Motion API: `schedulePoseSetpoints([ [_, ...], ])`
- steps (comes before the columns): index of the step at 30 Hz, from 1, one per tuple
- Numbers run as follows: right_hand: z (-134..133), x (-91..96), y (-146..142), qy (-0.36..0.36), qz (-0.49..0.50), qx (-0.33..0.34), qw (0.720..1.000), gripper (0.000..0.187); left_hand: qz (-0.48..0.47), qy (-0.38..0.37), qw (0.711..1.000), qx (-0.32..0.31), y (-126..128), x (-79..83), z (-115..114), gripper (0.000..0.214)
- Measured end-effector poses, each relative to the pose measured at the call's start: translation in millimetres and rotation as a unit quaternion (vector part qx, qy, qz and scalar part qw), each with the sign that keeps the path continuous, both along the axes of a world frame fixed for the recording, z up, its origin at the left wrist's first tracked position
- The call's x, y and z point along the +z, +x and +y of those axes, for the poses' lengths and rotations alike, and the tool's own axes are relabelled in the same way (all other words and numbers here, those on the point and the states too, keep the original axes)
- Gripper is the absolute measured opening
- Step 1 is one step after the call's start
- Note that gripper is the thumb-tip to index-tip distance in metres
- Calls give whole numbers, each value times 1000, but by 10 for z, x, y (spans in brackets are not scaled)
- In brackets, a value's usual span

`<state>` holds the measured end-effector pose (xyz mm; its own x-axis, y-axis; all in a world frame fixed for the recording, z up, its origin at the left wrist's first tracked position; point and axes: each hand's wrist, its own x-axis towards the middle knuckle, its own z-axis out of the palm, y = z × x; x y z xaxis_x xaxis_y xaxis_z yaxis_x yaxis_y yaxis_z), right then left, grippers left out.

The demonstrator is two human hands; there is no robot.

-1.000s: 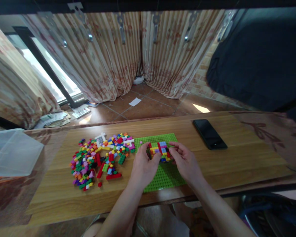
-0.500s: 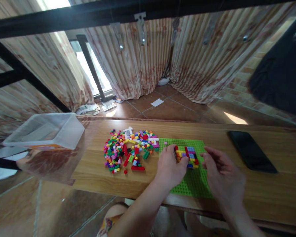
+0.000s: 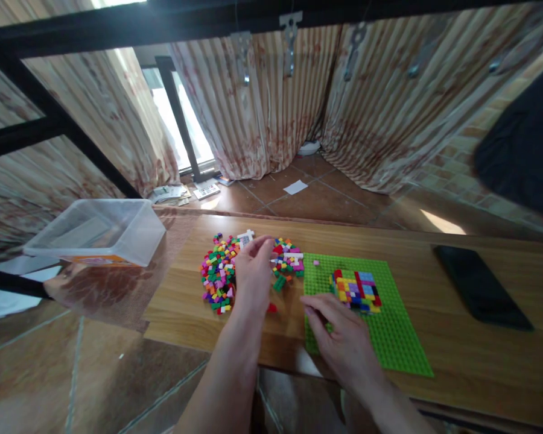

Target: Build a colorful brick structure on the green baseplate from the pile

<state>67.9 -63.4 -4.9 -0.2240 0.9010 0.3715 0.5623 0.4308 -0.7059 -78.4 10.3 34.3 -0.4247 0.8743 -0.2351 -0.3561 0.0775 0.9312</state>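
My left hand [image 3: 255, 262] hovers over the pile of loose toy bricks [image 3: 219, 268] and hides part of it. Its fingertips are drawn together; whether a small brick is between them cannot be seen. My right hand [image 3: 344, 331] is above the near left part of the green baseplate [image 3: 402, 325], thumb and index finger a little apart with nothing visible between them. Just beyond it, a multicoloured block of joined bricks [image 3: 355, 289] stands on the baseplate. A single pink brick [image 3: 316, 263] lies near the plate's far left corner.
A black phone [image 3: 482, 286] lies on the wooden table [image 3: 181, 313] at the right. A clear plastic bin [image 3: 136, 241] stands left of the table. A dark metal bar [image 3: 185, 30] crosses the top of the view, with striped curtains [image 3: 271, 108] behind.
My left hand has left the brick block and moved left over the pile. My right hand has moved left to the near side of the block. The view has shifted slightly.
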Motion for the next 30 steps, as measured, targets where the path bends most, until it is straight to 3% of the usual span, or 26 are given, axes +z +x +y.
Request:
schedulePoseSetpoints([
  [5,106,-107,-197,-4,-48,-7,999,24,-125,-1,992,0,-219,39,-21,27],
  [11,359,-240,-331,14,-149,-55,987,29,-136,-20,990,-42,-267,71,-72,25],
  [18,489,-318,-449,11,-223,-86,971,21,-130,-25,990,-54,-317,77,-71,22],
  [21,458,-260,-466,-10,-196,-85,977,19,-135,-27,988,-65,-308,89,-72,22],
  [30,229,10,-305,-12,12,-34,999,19,-131,-33,986,-94,-204,95,-97,27],
])
